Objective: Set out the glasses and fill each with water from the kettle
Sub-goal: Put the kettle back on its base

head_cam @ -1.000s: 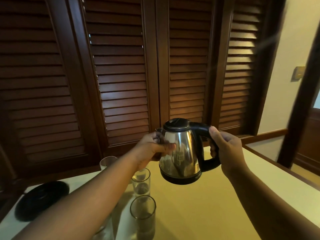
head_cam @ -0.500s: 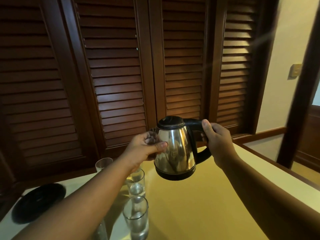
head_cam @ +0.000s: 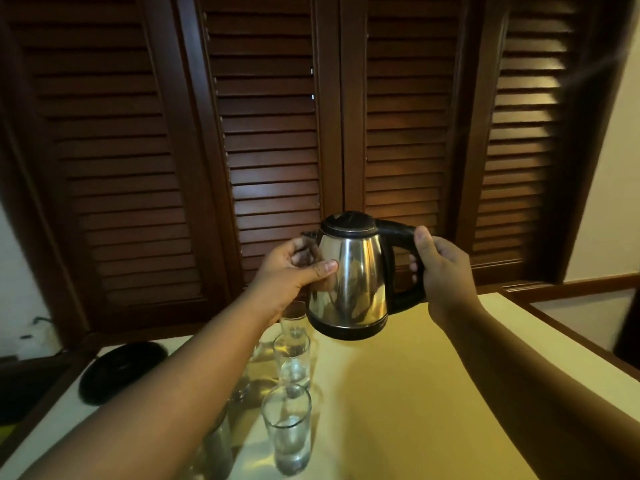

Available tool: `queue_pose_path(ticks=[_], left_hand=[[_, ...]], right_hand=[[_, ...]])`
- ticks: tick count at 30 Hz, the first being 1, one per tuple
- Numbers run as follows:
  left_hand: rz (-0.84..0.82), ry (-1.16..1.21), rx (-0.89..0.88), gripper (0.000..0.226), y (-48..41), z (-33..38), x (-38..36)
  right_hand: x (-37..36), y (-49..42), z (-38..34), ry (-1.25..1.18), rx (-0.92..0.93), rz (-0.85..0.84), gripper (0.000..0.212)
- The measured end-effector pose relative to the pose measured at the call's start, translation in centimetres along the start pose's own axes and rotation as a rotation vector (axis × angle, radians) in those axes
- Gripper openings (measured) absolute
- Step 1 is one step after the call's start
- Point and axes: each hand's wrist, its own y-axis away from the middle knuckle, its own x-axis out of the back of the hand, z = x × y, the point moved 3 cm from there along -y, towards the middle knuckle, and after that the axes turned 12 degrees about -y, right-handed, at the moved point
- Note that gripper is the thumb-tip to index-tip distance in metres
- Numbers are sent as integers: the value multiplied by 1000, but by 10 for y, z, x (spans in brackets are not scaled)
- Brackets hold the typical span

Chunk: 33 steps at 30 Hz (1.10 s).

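A steel kettle (head_cam: 349, 282) with a black lid and handle hangs nearly upright above the yellow table (head_cam: 398, 393). My right hand (head_cam: 445, 268) grips its black handle. My left hand (head_cam: 298, 268) holds the kettle's spout side, thumb against the steel body. Below stand clear glasses in a row: a near glass (head_cam: 287, 427) and a middle glass (head_cam: 292, 358), both with water in them, and a far glass (head_cam: 294, 318) partly hidden behind my left wrist. Another glass (head_cam: 218, 445) shows partly under my left forearm.
The kettle's black round base (head_cam: 121, 370) lies at the table's left. Dark louvred wooden doors (head_cam: 270, 133) close off the space behind the table. The table's right edge (head_cam: 568, 341) has a wooden trim, with floor beyond.
The kettle has gone from tilted toward the glasses to nearly upright, and it has shifted slightly right and up. Both hands keep their hold.
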Motion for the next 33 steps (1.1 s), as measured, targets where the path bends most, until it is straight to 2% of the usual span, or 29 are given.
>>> queue_pose_path(ticks=[7, 12, 15, 22, 28, 33], left_hand=[[152, -52, -22, 46, 15, 11, 32], [215, -63, -16, 45, 36, 12, 62], [251, -84, -2, 42, 51, 12, 82], [300, -161, 15, 49, 87, 16, 140], [332, -186, 23, 41, 114, 10, 191], [315, -220, 50, 37, 128, 2, 236]], right_hand=[[-36, -10, 3, -54, -23, -80, 54], [-70, -9, 11, -76, -92, -161, 41], [-94, -5, 16, -107, -109, -207, 41], [-159, 17, 25, -138, -128, -277, 63], [-213, 41, 33, -119, -147, -269, 45], [-254, 59, 42, -130, -200, -256, 40]])
